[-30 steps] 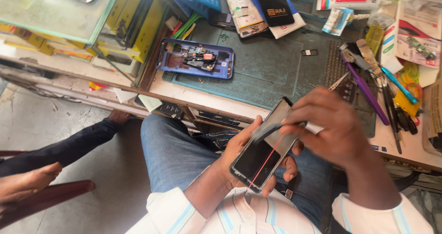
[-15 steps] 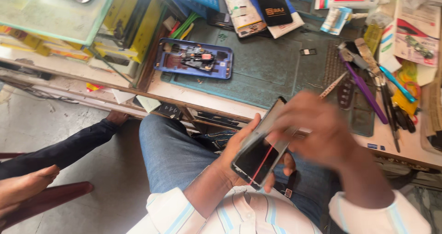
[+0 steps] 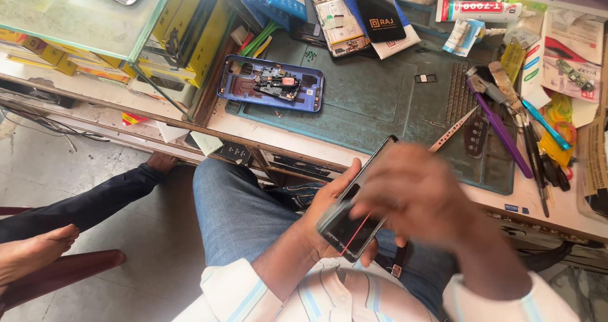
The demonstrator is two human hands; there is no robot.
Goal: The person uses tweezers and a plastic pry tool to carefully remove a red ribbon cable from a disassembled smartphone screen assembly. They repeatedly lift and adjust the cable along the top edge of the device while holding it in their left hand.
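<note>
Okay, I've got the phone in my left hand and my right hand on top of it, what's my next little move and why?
Probably slow the right hand and settle its fingertips on the phone's upper edge. That hand is blurred over the phone, which the left hand holds tilted above your lap, off the green mat; a steadier grip seems safer.

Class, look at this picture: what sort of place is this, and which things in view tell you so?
Most likely a phone repair bench. An opened blue phone shell lies on a green work mat, hand tools sit beside it, and the hands hold a dark phone.
</note>
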